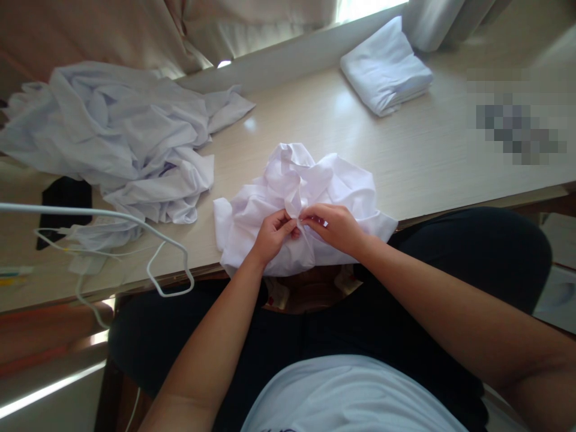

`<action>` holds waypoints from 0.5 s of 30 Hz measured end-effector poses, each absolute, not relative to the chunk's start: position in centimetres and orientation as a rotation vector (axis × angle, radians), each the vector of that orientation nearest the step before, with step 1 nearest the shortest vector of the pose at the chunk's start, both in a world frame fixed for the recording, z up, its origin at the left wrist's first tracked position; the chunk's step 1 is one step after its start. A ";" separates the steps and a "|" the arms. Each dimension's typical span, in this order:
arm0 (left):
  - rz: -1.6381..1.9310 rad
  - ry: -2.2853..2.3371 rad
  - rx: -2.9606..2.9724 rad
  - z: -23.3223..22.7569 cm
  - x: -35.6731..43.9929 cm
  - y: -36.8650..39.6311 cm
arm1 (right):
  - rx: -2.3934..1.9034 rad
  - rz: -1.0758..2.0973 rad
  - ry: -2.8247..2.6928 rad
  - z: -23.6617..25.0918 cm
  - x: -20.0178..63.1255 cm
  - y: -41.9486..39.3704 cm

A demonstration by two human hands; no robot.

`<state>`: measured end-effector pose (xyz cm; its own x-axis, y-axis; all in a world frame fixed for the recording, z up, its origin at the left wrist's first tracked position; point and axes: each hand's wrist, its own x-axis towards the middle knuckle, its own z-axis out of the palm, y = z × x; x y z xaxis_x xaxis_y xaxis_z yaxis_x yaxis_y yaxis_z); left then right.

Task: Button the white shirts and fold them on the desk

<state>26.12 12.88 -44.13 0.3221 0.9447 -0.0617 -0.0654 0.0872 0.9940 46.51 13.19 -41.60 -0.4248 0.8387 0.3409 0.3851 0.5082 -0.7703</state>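
Note:
A crumpled white shirt [342, 180] lies on the table in front of me, its lower edge hanging slightly over the near side. My left hand [275, 233] pinches the front strip of the cloth from the left, thumb and fingers closed. From the right, my right hand [332, 225] pinches the same strip, its fingertips almost touching those of the left. The strip stands up in a small fold just beyond the fingertips. Any button between the fingers is too small to make out.
On the left lies a large heap of white cloth [130, 132], near a dark flat object [65, 204]. A folded white garment [382, 66] sits at the back. A white tube [112, 213] and cables cross the left foreground. Curtains [261, 27] hang behind the table [450, 150].

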 end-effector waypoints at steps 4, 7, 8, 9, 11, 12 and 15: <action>0.952 0.957 1.231 -44.2 26.1 12.9 | -0.989 0.785 -2.027 -41.7 46.5 13.2; 0.963 0.949 1.240 -44.4 26.1 12.9 | -0.981 0.773 -2.038 -41.8 46.5 13.2; 0.965 0.948 1.244 -44.4 26.1 12.9 | -0.974 0.768 -2.041 -41.8 46.5 13.1; 0.964 0.947 1.247 -44.5 26.0 12.9 | -0.964 0.765 -2.043 -41.8 46.5 13.1; 0.962 0.943 1.251 -44.5 26.0 12.9 | -0.945 0.759 -2.046 -41.8 46.5 13.0; 0.962 0.940 1.253 -44.5 26.0 12.9 | -0.941 0.754 -2.047 -41.8 46.5 13.0; 0.963 0.922 1.260 -44.4 26.0 12.8 | -0.947 0.737 -2.050 -41.8 46.5 12.9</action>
